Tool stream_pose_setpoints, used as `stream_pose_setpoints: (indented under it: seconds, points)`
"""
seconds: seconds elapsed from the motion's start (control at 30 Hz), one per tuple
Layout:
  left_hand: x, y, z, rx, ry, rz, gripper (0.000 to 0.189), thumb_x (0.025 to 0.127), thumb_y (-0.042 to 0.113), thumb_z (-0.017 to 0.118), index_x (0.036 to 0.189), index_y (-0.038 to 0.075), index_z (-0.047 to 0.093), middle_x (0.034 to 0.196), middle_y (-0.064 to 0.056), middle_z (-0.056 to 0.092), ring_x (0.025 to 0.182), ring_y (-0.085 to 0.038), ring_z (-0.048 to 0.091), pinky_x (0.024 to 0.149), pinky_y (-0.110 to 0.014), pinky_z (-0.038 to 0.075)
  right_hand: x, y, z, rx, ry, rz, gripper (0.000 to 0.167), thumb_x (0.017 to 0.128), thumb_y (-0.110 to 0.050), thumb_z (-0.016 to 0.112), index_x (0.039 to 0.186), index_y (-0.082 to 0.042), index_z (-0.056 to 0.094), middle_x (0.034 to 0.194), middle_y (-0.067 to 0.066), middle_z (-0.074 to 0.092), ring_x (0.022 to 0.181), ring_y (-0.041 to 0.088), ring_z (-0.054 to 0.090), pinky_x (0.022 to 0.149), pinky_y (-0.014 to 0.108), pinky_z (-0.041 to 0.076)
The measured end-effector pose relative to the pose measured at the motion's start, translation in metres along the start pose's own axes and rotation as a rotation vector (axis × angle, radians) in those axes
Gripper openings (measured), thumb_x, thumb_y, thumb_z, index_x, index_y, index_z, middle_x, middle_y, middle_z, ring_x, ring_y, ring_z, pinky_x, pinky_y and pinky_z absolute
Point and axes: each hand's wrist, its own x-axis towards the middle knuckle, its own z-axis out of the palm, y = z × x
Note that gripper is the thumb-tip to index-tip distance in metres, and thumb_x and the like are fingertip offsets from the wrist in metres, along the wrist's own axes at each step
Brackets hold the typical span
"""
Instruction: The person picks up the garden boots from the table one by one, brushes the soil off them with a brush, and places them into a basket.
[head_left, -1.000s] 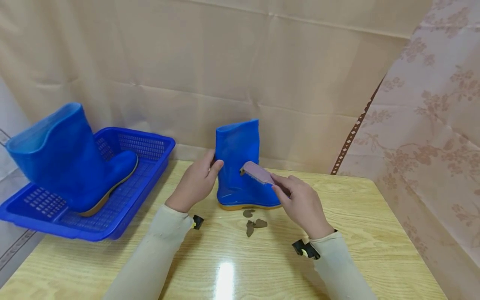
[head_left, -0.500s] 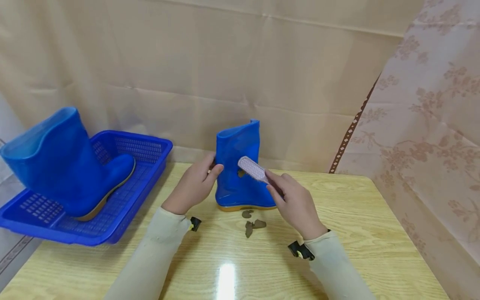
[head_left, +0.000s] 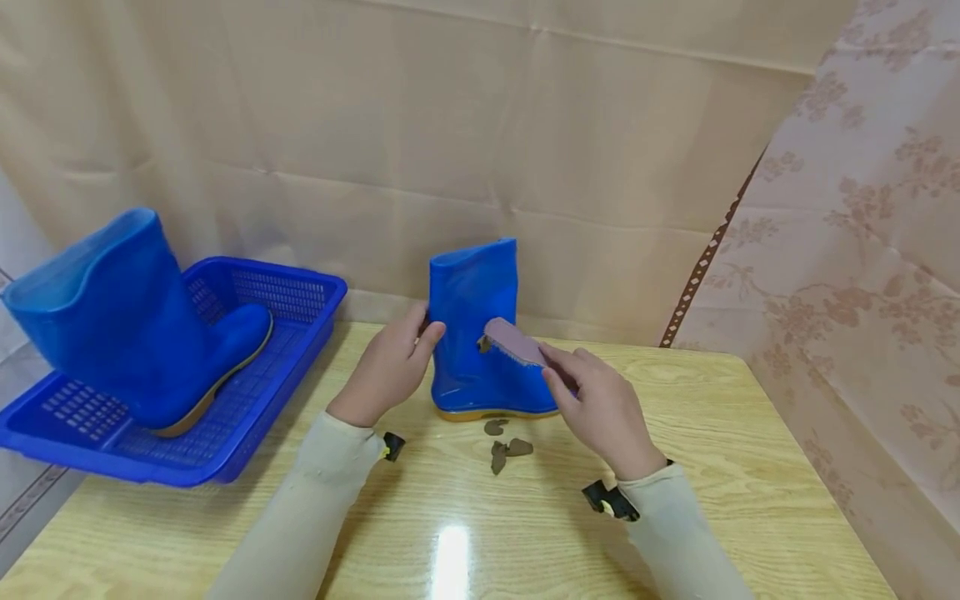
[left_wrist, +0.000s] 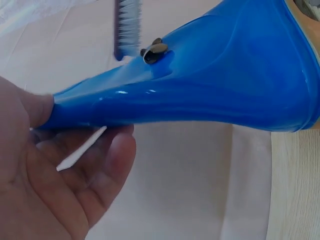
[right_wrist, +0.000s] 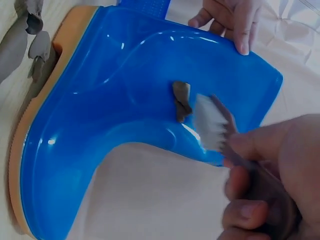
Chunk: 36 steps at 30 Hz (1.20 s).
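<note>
A blue rubber boot point(head_left: 468, 292) with an orange sole stands upright on the table. My left hand point(head_left: 390, 367) grips its shaft at the back edge, thumb on the near side; a white sliver point(left_wrist: 82, 150) shows by those fingers in the left wrist view. With my right hand point(head_left: 600, 404) I hold a mauve scrubbing brush point(head_left: 513, 342) by its handle. Its white bristles point(right_wrist: 209, 122) face the shaft, right beside a brown mud-like lump point(right_wrist: 181, 102) stuck there. Several similar brown pieces point(head_left: 519, 447) lie on the table before the sole.
On the left, a blue plastic basket point(head_left: 180, 477) holds a second blue boot point(head_left: 135, 333), tilted back. A beige curtain point(head_left: 375, 150) hangs behind the wood-grain table point(head_left: 720, 467), and a flowered pink cloth point(head_left: 892, 208) on the right.
The brush lifted and turned its bristles outward, then turned back with them toward the boot beside the lump. The left hand keeps its grip on the shaft. The pieces on the table stay put.
</note>
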Motion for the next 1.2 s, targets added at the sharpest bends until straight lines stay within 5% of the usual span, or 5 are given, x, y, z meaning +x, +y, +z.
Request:
stream_pose_setpoints:
  seconds: [0.23, 0.6, 0.9, 1.03, 1.2]
  points:
    - [-0.001, -0.001, -0.002, -0.007, -0.056, 0.075, 0.034, 0.113, 0.038, 0.038, 0.132, 0.012, 0.048, 0.119, -0.008, 0.066, 0.105, -0.024, 0.065, 0.089, -0.046, 0.055, 0.000, -0.003, 0.005, 0.016, 0.033, -0.072, 0.044, 0.100, -0.017, 0.071, 0.144, -0.017, 0.063, 0.085, 0.000, 0.059, 0.060, 0.010, 0.042, 0.049, 0.026, 0.036]
    - [0.003, -0.003, 0.003, 0.036, 0.020, 0.040, 0.032, 0.114, 0.038, 0.033, 0.116, 0.008, 0.046, 0.083, -0.006, 0.043, 0.077, -0.025, 0.052, 0.068, -0.040, 0.043, -0.002, 0.001, -0.004, -0.036, -0.062, -0.010, 0.040, 0.097, -0.017, 0.074, 0.137, -0.016, 0.069, 0.079, -0.002, 0.057, 0.056, 0.010, 0.040, 0.048, 0.026, 0.034]
    - [0.000, -0.005, 0.001, 0.033, 0.025, 0.032, 0.032, 0.114, 0.039, 0.032, 0.111, 0.009, 0.044, 0.081, -0.006, 0.041, 0.071, -0.024, 0.049, 0.064, -0.038, 0.041, 0.002, -0.002, -0.003, -0.025, -0.039, -0.031, 0.039, 0.099, -0.019, 0.072, 0.137, -0.016, 0.069, 0.077, -0.002, 0.055, 0.055, 0.010, 0.039, 0.048, 0.027, 0.033]
    - [0.000, -0.005, -0.001, 0.019, 0.009, 0.032, 0.037, 0.113, 0.040, 0.034, 0.125, 0.007, 0.047, 0.094, -0.009, 0.054, 0.084, -0.025, 0.057, 0.073, -0.041, 0.048, 0.002, -0.003, 0.000, -0.024, -0.002, -0.053, 0.040, 0.100, -0.019, 0.071, 0.139, -0.016, 0.067, 0.077, -0.002, 0.054, 0.056, 0.010, 0.038, 0.048, 0.027, 0.032]
    - [0.001, -0.004, -0.001, -0.003, -0.020, 0.027, 0.048, 0.113, 0.041, 0.036, 0.145, 0.006, 0.044, 0.130, -0.013, 0.063, 0.116, -0.029, 0.063, 0.098, -0.050, 0.053, 0.001, -0.003, 0.002, -0.023, 0.014, -0.051, 0.042, 0.099, -0.018, 0.072, 0.140, -0.015, 0.066, 0.080, -0.001, 0.056, 0.056, 0.010, 0.038, 0.048, 0.027, 0.032]
